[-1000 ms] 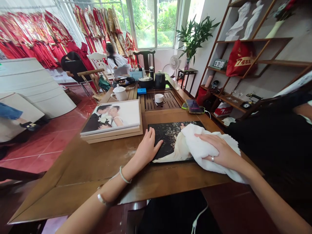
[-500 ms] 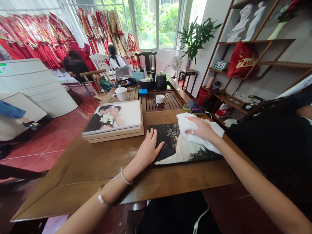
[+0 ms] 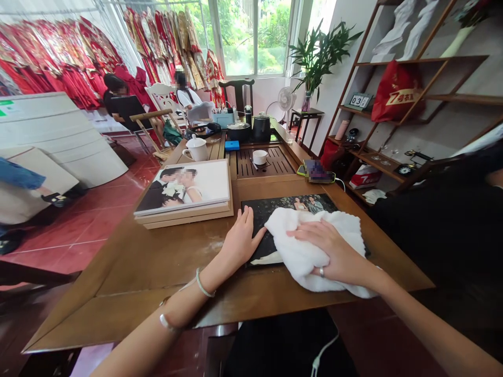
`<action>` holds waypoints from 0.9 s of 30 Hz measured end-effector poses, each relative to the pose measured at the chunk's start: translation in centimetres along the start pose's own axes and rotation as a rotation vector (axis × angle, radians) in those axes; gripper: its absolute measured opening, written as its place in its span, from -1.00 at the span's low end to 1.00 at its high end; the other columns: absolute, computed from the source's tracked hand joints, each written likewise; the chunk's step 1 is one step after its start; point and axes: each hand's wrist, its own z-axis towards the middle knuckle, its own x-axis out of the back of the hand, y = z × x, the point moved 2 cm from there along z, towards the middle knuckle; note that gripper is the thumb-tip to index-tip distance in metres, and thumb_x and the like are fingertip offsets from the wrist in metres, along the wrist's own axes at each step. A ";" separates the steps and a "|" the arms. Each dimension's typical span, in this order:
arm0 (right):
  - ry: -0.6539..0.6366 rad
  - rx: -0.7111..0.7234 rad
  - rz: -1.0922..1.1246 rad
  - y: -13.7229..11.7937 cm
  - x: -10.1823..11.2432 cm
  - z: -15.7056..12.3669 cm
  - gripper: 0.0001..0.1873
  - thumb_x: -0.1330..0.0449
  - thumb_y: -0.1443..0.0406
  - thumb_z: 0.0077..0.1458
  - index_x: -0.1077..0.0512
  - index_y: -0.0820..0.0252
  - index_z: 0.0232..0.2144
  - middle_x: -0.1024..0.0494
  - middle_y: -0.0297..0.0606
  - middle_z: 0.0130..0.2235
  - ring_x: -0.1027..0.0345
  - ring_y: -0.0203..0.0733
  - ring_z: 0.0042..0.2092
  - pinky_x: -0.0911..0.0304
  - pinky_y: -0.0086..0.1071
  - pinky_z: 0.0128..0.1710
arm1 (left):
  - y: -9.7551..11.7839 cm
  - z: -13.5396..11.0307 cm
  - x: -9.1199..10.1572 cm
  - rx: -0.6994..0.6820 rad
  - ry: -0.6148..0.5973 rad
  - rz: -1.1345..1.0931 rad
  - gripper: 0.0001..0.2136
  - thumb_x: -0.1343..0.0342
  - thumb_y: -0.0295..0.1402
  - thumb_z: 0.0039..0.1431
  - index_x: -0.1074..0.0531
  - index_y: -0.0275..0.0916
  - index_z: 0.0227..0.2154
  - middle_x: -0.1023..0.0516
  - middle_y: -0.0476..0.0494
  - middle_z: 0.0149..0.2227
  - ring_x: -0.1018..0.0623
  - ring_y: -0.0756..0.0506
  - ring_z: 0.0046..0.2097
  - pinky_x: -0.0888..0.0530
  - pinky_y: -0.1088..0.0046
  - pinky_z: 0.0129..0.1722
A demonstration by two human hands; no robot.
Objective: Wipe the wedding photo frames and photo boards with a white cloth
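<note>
Right of the frame's centre, our right hand (image 3: 336, 251) curls its fingers around one white cloth (image 3: 293, 243) atop one dark photo panel (image 3: 264, 209); our left hand (image 3: 239, 238), fingers loosely open, rests on the panel's left edge.

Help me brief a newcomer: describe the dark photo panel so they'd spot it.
On the wooden table, the right hand holds a white cloth. Partly beneath it lies the dark photo panel, the left hand at its left edge. Unlike the pale picture further left, its background is black.
</note>
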 end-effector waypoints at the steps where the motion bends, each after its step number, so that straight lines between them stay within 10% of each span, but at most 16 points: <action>1: -0.018 -0.004 0.019 0.2 0.3 -0.6 -0.29 -0.34 0.19 -0.13 -0.38 -0.03 0.15 -0.49 -0.12 0.12 -0.28 0.24 0.17 0.04 0.26 0.21 | 0.1 0.0 0.1 0.002 0.000 0.001 -0.38 -0.01 -0.18 0.32 -0.06 -0.46 0.30 -0.10 -0.54 0.36 -0.07 -0.38 0.39 -0.27 0.07 0.28; 13: 0.093 -0.232 0.106 8.9 2.4 3.2 -0.28 -0.28 0.21 -0.10 -0.37 0.18 0.17 -0.41 -0.06 0.21 -0.26 0.24 0.21 -0.10 0.11 0.22 | -0.1 0.0 -0.1 -0.006 0.012 -0.005 -0.38 0.00 -0.16 0.31 -0.07 -0.46 0.30 -0.09 -0.55 0.36 -0.07 -0.39 0.39 -0.27 0.05 0.28; 20: 0.136 -0.206 -0.100 5.1 0.3 8.5 -0.30 -0.34 0.12 -0.11 -0.41 0.05 0.14 -0.46 -0.10 0.17 -0.30 0.29 0.15 -0.16 0.17 0.13 | -0.5 0.1 -0.4 -0.032 0.053 -0.051 -0.47 0.07 -0.23 0.34 -0.12 -0.42 0.27 -0.14 -0.53 0.35 -0.11 -0.35 0.39 -0.28 0.02 0.27; 27: 0.028 -0.008 -0.031 -1.3 -1.6 4.6 -0.30 -0.32 0.15 -0.09 -0.36 0.00 0.16 -0.48 -0.08 0.14 -0.23 0.26 0.19 0.05 0.28 0.18 | -0.5 0.2 -0.1 0.009 0.001 -0.065 -0.51 0.19 -0.46 0.30 -0.13 -0.49 0.27 -0.13 -0.52 0.35 -0.10 -0.36 0.39 -0.33 0.00 0.24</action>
